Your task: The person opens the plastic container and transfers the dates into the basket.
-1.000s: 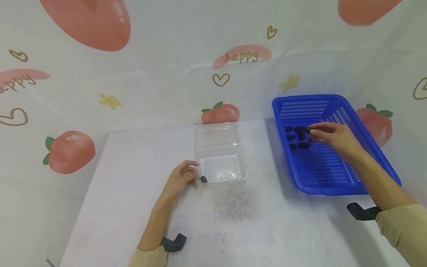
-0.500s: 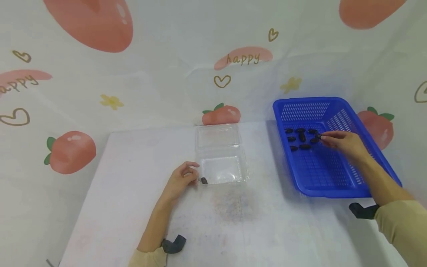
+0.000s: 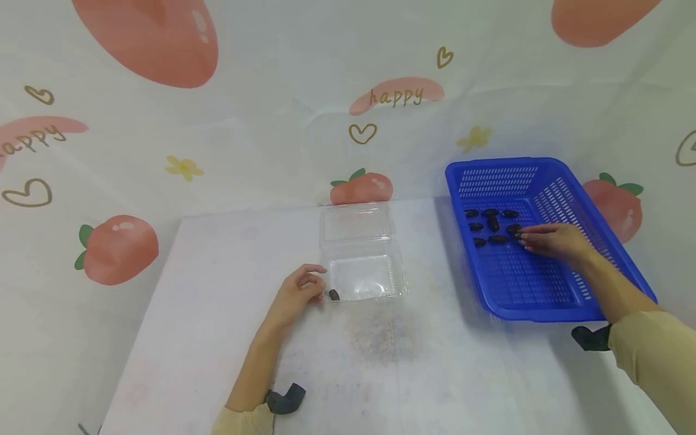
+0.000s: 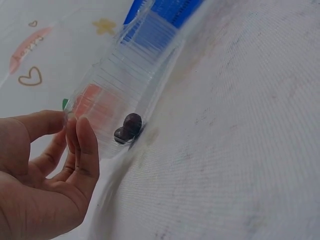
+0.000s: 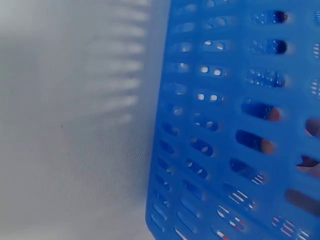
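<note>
Near the table's middle lies a clear plastic clamshell box (image 3: pixel 360 277), its lid folded back. My left hand (image 3: pixel 293 296) pinches the near-left edge of this box; in the left wrist view the thumb and fingers (image 4: pixel 87 150) meet at its rim. A dark oval fruit (image 3: pixel 334 295) lies in the box's front left corner. Inside the blue basket (image 3: pixel 522 314) at the right, several more dark oval fruits (image 3: pixel 498 239) lie toward the left side. My right hand (image 3: pixel 560 244) reaches into the basket, its fingertips pinching one of these fruits, mostly covered by the fingers.
The basket's slotted wall (image 5: pixel 210 125) fills much of the right wrist view. A white cloth with printed strawberries (image 3: pixel 356 188) hangs behind the white table (image 3: pixel 244 254).
My right hand has moved slightly toward me and right inside the basket, and a fruit now lies where its fingertips were. The left hand stays at the box.
</note>
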`<action>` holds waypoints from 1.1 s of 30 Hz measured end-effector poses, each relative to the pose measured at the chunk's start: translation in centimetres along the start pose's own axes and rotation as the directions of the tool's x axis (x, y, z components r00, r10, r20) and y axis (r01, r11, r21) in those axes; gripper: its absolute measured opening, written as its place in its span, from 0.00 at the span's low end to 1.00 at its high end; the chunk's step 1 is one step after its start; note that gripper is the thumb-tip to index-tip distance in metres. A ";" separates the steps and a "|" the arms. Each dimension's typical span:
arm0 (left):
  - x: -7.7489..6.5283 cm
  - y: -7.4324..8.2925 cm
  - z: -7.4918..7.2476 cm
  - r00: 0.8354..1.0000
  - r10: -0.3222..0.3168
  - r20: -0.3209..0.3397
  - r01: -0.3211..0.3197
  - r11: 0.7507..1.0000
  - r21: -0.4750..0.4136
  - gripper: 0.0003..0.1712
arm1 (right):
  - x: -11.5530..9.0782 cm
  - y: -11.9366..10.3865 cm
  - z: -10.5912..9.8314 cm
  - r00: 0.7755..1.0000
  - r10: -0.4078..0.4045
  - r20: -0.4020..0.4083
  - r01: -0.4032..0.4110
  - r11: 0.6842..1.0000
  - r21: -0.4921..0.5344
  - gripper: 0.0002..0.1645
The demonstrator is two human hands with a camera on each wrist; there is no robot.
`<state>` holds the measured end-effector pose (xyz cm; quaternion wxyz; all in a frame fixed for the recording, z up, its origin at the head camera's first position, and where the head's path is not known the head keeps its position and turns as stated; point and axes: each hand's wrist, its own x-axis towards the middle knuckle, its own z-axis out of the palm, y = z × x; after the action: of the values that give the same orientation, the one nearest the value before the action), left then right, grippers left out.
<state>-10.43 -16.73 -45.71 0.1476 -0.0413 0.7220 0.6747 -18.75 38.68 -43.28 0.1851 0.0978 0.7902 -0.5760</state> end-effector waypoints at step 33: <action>0.0 -0.2 -0.1 1.000 0.003 0.011 -0.004 1.000 0.004 0.19 | -3.9 -5.6 4.1 0.973 -0.211 -0.091 0.207 0.977 -0.053 0.23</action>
<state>-10.38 -16.83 -45.91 0.1505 -0.0360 0.7226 0.6737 -16.52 33.25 -37.95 0.0874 0.0377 0.8165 -0.5695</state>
